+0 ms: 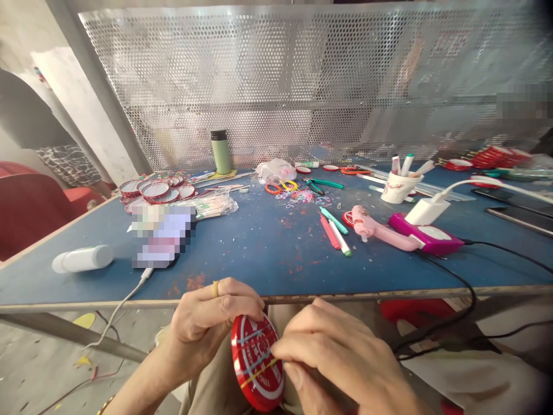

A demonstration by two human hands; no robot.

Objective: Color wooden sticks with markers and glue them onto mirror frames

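A red round tin lid [260, 383] with white print is tilted up over my lap, just below the table edge. Light-blue strands cross its face, and a thin yellow strand [253, 378] runs slantwise over the lower part. My left hand [211, 317] is closed on the lid's upper left rim, fingers along the top; its thumb is mostly hidden behind. With thumb and forefinger pinched at the lid's right side, my right hand [332, 351] holds the yellow strand's end.
On the blue table [242, 253] lie a phone [166, 239], a white bottle [83, 259], stacked lids [155, 190], pens [332, 230], pliers [324, 184], loose bands [300, 195], a paper cup [400, 187] and a pink handheld fan [384, 230]. Cables hang over the front edge.
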